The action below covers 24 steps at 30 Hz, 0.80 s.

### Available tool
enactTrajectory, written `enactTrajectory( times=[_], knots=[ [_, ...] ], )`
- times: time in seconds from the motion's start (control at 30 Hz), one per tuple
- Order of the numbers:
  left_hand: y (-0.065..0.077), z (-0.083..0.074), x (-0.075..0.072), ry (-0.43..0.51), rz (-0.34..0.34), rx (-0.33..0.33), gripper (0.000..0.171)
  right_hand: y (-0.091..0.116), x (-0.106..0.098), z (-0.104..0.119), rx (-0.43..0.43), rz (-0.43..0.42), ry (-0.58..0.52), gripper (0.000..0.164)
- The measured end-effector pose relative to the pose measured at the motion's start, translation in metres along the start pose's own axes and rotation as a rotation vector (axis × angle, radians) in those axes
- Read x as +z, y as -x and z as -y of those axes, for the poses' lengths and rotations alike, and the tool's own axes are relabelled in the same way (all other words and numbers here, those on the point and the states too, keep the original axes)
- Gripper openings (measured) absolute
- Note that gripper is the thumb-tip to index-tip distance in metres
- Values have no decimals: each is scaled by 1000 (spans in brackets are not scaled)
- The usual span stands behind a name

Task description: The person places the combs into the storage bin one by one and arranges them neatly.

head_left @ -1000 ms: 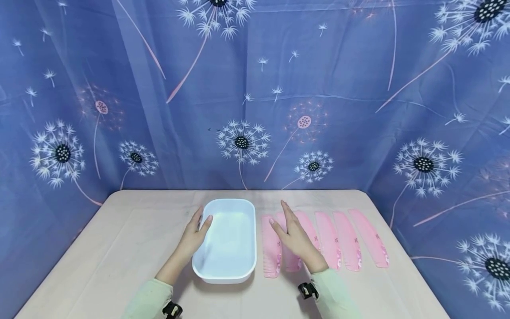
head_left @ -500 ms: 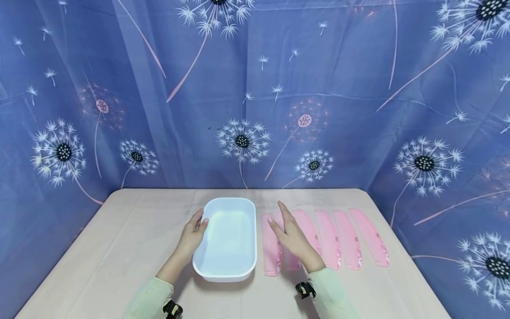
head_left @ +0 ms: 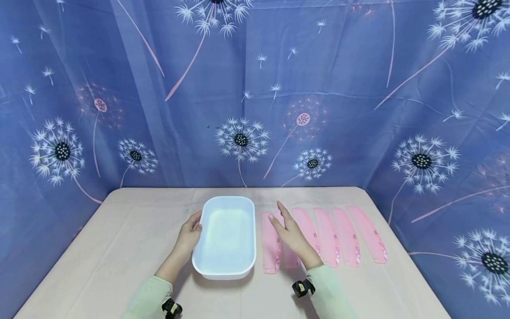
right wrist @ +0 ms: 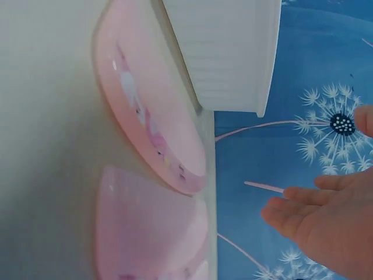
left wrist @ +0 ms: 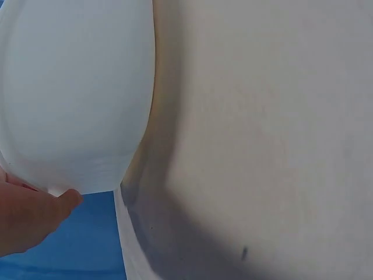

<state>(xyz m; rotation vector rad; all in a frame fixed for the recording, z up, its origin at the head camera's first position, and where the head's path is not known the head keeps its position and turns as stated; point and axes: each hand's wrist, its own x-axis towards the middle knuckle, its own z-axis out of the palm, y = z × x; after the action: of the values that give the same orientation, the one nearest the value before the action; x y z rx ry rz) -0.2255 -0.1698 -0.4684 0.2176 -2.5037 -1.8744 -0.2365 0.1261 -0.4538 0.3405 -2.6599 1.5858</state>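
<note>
A pale, rectangular plastic basin (head_left: 225, 237) with rounded corners stands on the table, and nothing lies in it. My left hand (head_left: 189, 235) rests against the basin's left side, its thumb at the outer rim. In the left wrist view, the fingers of my left hand (left wrist: 32, 216) touch the basin's far end (left wrist: 76, 105). My right hand (head_left: 292, 235) hovers over the pink combs with fingers stretched and thumb spread, holding nothing. It partly covers the second comb. The leftmost comb (head_left: 271, 248) lies beside the basin. In the right wrist view, my right hand (right wrist: 332, 227) is apart from the comb (right wrist: 154, 87).
Several more combs, such as the rightmost comb (head_left: 366, 235), lie in a row toward the right on the cloth-covered table (head_left: 119, 248). A blue curtain (head_left: 179, 146) with dandelion prints hangs behind and at both sides of the table. Each wrist carries a small black camera (head_left: 303, 288).
My left thumb has drawn back from over the basin's rim to its outer side. My right hand has shifted slightly left. The combs stay in their row.
</note>
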Motion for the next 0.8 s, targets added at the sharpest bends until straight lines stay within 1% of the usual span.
enactTrajectory(
  times=[0.17,0.27,0.47,0.6,0.8],
  knots=[
    [-2,3,0,8,-1,-23,49,-3,3,-5,63,18,-159,63],
    [-3,4,0,1,0,-24,49,-2,4,-7,106,17,-216,64],
    [-3,4,-1,-2,-2,-21,48,-1,9,-13,161,12,-262,69],
    [-3,4,-1,-14,2,-29,48,0,14,-18,205,2,-271,71],
    [-3,4,0,-18,2,-37,49,0,19,-20,240,-22,-269,73]
  ],
)
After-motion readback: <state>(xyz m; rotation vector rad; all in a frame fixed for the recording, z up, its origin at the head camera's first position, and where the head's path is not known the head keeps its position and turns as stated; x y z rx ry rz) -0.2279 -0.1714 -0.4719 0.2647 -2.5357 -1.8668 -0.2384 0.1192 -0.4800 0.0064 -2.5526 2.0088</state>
